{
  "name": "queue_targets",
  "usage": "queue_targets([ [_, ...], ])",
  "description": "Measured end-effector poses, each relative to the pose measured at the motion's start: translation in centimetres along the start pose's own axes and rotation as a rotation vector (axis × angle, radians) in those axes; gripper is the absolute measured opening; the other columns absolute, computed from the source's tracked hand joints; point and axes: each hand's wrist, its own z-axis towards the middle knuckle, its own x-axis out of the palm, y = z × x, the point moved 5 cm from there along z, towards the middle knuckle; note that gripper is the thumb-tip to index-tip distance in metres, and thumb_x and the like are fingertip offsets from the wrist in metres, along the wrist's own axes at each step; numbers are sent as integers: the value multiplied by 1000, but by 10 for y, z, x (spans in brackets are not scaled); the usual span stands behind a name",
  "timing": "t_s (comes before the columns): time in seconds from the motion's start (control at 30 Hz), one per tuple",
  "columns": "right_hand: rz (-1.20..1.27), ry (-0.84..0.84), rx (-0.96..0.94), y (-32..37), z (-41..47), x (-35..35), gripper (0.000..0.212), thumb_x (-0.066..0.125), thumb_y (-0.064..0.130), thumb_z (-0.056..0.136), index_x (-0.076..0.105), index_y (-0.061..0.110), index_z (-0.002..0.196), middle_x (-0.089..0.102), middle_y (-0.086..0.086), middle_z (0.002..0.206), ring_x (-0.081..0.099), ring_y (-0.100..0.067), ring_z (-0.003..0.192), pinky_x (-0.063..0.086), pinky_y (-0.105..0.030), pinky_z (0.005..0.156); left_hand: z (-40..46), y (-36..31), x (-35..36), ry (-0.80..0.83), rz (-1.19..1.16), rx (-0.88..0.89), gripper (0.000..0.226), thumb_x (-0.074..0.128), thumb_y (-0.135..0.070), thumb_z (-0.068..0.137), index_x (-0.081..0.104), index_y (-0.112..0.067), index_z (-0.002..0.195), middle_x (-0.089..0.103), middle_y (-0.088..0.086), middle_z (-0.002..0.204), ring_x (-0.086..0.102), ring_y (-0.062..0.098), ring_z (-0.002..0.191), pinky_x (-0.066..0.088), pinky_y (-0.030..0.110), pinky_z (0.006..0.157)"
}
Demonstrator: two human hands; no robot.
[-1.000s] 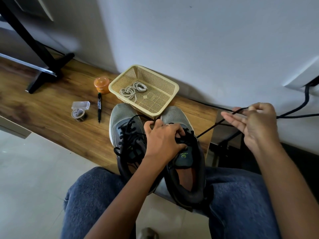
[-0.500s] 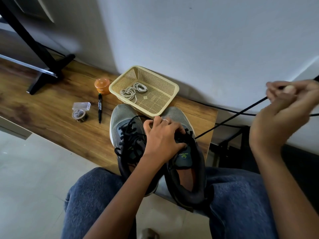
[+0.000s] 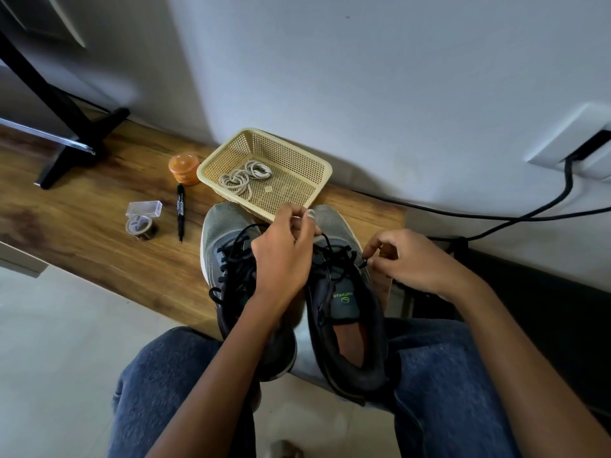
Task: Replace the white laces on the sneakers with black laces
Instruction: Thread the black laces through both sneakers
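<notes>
While the white laces (image 3: 246, 178) lie in the basket (image 3: 322, 166), both sneakers (image 3: 344, 292) on the table (image 3: 82, 226) wear black laces (image 3: 334, 256). Right hand (image 3: 410, 262) pinches a tip; left hand (image 3: 284, 256) probably pinches lace too. Only finishing remains.

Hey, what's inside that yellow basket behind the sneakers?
The basket holds coiled white laces on its mesh floor, towards its left side. The left hand covers the near corner, so whatever might lie there cannot be seen.

Grey sneakers (image 3: 291, 259), black laces (image 3: 236, 262); white laces (image 3: 244, 176) in perforated beige basket (image 3: 317, 166); orange jar (image 3: 183, 168); wood-grain brown bench (image 3: 82, 226); black marker (image 3: 180, 213).
</notes>
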Motion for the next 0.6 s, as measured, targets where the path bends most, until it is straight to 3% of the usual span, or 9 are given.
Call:
queue_targets([
  [0.1, -6, 76, -25, 3, -1, 4, 5, 62, 21, 91, 66, 21, 87, 54, 11, 70, 47, 0, 63, 36, -8, 54, -3, -7, -5, 80, 370, 98, 31, 48, -54, 93, 57, -27, 78, 60, -10, 67, 57, 6, 70, 39, 45, 96],
  [0.17, -30, 62, -40, 5, 0, 4, 11, 62, 23, 92, 63, 21, 81, 51, 13, 67, 45, 2, 62, 35, -9, 54, -12, -10, -2, 252, 686, 146, 52, 41, -71, 86, 56, -25, 69, 58, -8, 63, 57, 12, 67, 39, 37, 87],
  [0.27, -49, -8, -15, 5, 3, 1, 16, 61, 21, 92, 64, 14, 78, 56, 11, 70, 54, -9, 69, 34, -17, 56, -26, -3, 8, 454, 977, 177, 58, 38, -78, 80, 46, -24, 64, 53, -9, 66, 55, 15, 71, 32, 33, 76],
  [0.33, -48, -51, 36, 2, 4, 1, 15, 60, 16, 93, 66, 9, 81, 59, 11, 73, 60, -17, 75, 39, -23, 60, -27, -1, 11, 462, 991, 183, 49, 45, -66, 84, 37, -23, 61, 46, -8, 64, 48, 17, 71, 28, 33, 75],
  [0.43, -29, -148, 96, -1, 5, -3, 15, 55, 8, 94, 66, 9, 84, 57, 14, 76, 54, -4, 69, 38, -18, 56, -23, 0, 8, 436, 967, 167, 40, 49, -51, 86, 36, -22, 61, 42, -8, 62, 45, 18, 71, 27, 33, 76],
  [0.53, 57, -363, 177, -6, 2, -18, 15, 52, 11, 96, 65, 6, 91, 57, 7, 87, 49, -3, 72, 34, -23, 61, -22, 4, 8, 449, 984, 154, 38, 50, -50, 86, 38, -23, 62, 42, -8, 64, 45, 17, 71, 26, 33, 77],
  [0.6, 100, -488, 193, -9, -1, -27, 15, 53, 13, 96, 64, 5, 90, 56, 7, 81, 47, -5, 69, 33, -24, 60, -22, 4, 8, 447, 983, 148, 38, 50, -51, 86, 38, -23, 63, 42, -8, 64, 45, 17, 71, 25, 33, 77],
])
